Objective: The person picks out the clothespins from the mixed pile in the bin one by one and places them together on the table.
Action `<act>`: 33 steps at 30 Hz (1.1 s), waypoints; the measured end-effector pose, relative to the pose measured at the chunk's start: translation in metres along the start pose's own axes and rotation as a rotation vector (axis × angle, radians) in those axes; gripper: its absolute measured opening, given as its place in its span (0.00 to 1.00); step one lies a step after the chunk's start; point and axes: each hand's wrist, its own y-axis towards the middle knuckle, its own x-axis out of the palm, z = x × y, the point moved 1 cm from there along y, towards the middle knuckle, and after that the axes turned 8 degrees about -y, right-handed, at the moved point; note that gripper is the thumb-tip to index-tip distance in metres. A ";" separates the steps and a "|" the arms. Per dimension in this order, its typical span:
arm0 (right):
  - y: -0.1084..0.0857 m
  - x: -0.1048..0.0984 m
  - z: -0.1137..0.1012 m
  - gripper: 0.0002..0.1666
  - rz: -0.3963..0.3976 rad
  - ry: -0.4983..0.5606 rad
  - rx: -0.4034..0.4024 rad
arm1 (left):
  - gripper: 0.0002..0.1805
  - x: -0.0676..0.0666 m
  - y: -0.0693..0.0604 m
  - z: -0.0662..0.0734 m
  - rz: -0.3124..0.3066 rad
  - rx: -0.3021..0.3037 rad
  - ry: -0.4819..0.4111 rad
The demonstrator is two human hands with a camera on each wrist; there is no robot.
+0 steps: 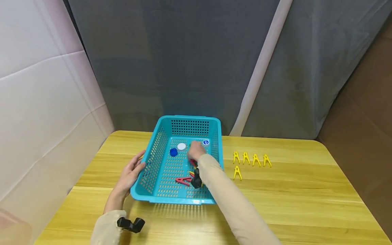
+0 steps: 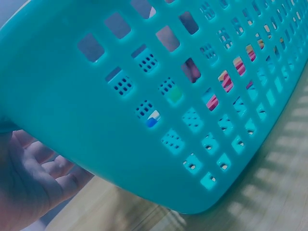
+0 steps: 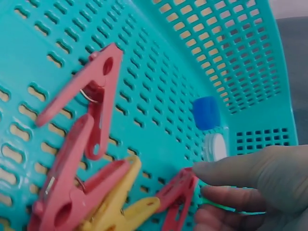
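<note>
A teal plastic basket (image 1: 176,200) stands on the table. My left hand (image 1: 130,173) holds its left rim, thumb at the top edge and fingers (image 2: 57,166) beneath it. Inside the basket, my right hand (image 1: 196,151) reaches down with bent fingers. In the right wrist view its thumb is close to a red clothespin (image 3: 179,195), and a green piece (image 3: 219,206) shows by the fingers; whether either is gripped is unclear. More red clothespins (image 3: 98,91) and a yellow one (image 3: 118,207) lie nearer. A blue cap (image 1: 173,152) and a white cap (image 1: 181,147) rest beyond.
Several yellow clothespins (image 1: 255,160) lie to the right of the basket, most in a row, with one lower clothespin (image 1: 237,173) in front. A blue-and-white round cap (image 1: 206,142) is in the basket's far right. Grey cloth (image 1: 199,68) hangs behind the wooden table (image 1: 291,200).
</note>
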 end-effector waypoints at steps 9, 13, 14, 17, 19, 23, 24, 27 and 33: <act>-0.015 -0.008 0.004 0.18 -0.127 -0.106 -0.020 | 0.29 -0.003 -0.001 -0.001 0.004 0.000 0.013; -0.017 -0.005 0.005 0.22 -0.130 -0.130 -0.017 | 0.29 -0.003 -0.002 -0.001 0.002 -0.006 0.028; -0.017 -0.005 0.006 0.23 -0.128 -0.129 -0.017 | 0.29 -0.003 -0.002 -0.001 0.003 -0.008 0.029; -0.012 -0.004 0.007 0.18 -0.114 -0.120 -0.026 | 0.29 -0.003 -0.002 -0.001 0.005 -0.008 0.035; -0.009 -0.004 0.008 0.13 -0.105 -0.106 -0.040 | 0.29 -0.003 -0.001 0.000 0.005 -0.005 0.032; -0.005 -0.005 0.007 0.16 -0.092 -0.055 -0.049 | 0.29 -0.002 -0.001 0.001 0.005 -0.003 0.026; -0.005 -0.005 0.006 0.18 -0.092 -0.037 -0.052 | 0.29 -0.002 -0.001 0.001 0.005 -0.004 0.025; -0.004 -0.008 0.005 0.20 -0.062 0.002 -0.084 | 0.29 -0.002 -0.001 0.001 0.008 -0.009 0.027; -0.005 -0.021 0.007 0.24 0.016 0.075 -0.153 | 0.29 -0.001 0.001 0.001 0.011 -0.010 0.031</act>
